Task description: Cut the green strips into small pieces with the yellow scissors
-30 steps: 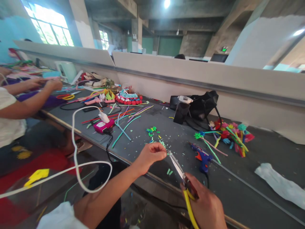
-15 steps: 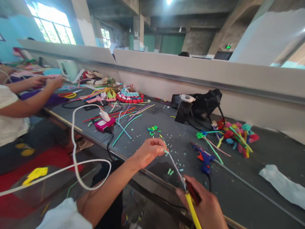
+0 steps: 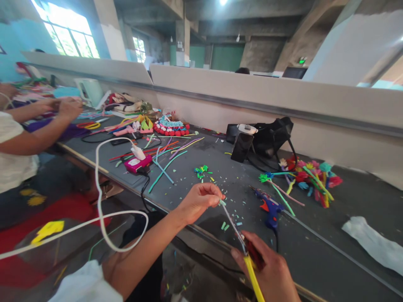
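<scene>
Between the thumb and fingertips of my left hand (image 3: 203, 201) is a small pale green pipe cleaner piece (image 3: 222, 202), mostly hidden by the fingers. My right hand (image 3: 267, 268) is closed round a pair of scissors (image 3: 255, 279) with yellow and dark red handles. Their blades (image 3: 233, 224) point up and away, with the tips at the green piece. Below the hands, short green offcuts (image 3: 225, 226) and many tiny clippings lie on the dark table (image 3: 201, 147). A small green and blue cluster (image 3: 201, 170) sits just beyond my left hand.
To the right lie a blue glue gun (image 3: 269, 207), a bunch of colourful pipe cleaner flowers (image 3: 315, 176) and a white cloth (image 3: 374, 243). A black bag (image 3: 273, 136) and a phone (image 3: 242, 147) stand behind. Leftward are a pink power adapter (image 3: 137, 163), a looping white cable (image 3: 99, 188) and another person's hands (image 3: 69, 108).
My left hand has shifted very slightly to the right with the green piece. The scissors stay at it, almost unmoved. The other person's hands have moved a little.
</scene>
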Motion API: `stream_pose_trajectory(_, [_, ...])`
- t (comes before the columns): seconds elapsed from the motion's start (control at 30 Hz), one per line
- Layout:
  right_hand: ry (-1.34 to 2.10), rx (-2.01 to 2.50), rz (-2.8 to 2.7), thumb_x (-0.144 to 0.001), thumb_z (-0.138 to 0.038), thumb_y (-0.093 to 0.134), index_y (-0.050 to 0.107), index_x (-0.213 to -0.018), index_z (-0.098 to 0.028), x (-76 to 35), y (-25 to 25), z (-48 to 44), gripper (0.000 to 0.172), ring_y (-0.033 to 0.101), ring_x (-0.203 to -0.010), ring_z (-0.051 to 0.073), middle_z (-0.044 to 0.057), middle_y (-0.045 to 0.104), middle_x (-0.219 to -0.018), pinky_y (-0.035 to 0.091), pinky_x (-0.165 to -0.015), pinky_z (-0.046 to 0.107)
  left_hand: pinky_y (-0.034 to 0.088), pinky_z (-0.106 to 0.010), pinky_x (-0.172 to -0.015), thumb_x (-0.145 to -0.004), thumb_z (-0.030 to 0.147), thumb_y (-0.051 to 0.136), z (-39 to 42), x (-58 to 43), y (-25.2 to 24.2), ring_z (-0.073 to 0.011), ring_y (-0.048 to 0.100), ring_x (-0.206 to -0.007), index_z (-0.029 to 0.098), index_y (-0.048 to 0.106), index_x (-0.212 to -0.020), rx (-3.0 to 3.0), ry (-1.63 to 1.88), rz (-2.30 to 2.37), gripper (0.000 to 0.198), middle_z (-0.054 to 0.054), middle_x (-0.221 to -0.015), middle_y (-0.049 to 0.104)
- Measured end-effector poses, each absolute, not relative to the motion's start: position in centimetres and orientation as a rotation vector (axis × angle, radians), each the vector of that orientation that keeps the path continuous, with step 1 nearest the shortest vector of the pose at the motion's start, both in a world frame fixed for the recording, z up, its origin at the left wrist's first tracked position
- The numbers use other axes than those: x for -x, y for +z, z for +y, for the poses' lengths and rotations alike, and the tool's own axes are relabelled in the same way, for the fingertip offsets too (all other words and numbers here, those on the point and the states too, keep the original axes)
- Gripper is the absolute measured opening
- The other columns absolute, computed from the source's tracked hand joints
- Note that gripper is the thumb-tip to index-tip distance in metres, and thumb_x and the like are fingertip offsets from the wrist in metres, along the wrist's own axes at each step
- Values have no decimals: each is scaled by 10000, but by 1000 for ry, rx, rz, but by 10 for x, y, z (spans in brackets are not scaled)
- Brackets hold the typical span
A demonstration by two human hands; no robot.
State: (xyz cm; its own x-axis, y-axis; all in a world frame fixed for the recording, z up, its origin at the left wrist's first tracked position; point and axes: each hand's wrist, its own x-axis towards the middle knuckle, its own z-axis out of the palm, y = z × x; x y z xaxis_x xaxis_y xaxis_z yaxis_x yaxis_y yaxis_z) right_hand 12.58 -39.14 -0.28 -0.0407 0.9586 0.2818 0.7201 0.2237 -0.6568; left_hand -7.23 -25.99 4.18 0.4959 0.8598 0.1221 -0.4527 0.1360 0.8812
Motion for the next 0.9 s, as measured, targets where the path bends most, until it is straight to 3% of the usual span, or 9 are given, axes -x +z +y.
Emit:
stream_pose_trajectory(0.23, [564, 1520, -1814, -847, -459, 652, 696, -1022, -182, -127, 2, -393, 331, 707, -640, 131, 8, 748, -789, 531, -604, 121, 415, -371, -946, -565, 160, 738, -258, 76, 43, -175, 614, -806, 170, 689, -612, -1085, 953, 496, 69, 10, -632, 593])
stream_pose_trajectory(0.43, [656, 1554, -1863, -850, -458, 641, 699, -1076, -175, -131, 4, -393, 367, 744, -800, 171, 35, 773, -917, 539, -626, 123, 413, -390, -971, -589, 161, 736, -254, 77, 41, -153, 599, -747, 168, 684, -615, -1128, 965, 449, 58, 15, -629, 585])
stream_pose_trajectory(0.73, [729, 1531, -1761, -798, -461, 676, 725, -1021, -202, -126, 13, -393, 345, 713, -697, 142, -6, 753, -819, 525, -615, 128, 438, -360, -936, -574, 180, 765, -255, 79, 43, -175, 627, -819, 165, 693, -615, -1161, 965, 496, 83, 3, -656, 612])
stream_pose_trajectory(0.9, [767, 1511, -1675, -775, -475, 688, 740, -951, -210, -120, 14, -395, 322, 671, -622, 123, -16, 732, -766, 502, -583, 134, 433, -370, -957, -577, 186, 762, -255, 78, 44, -151, 607, -761, 165, 684, -609, -1168, 976, 497, 87, 17, -630, 590])
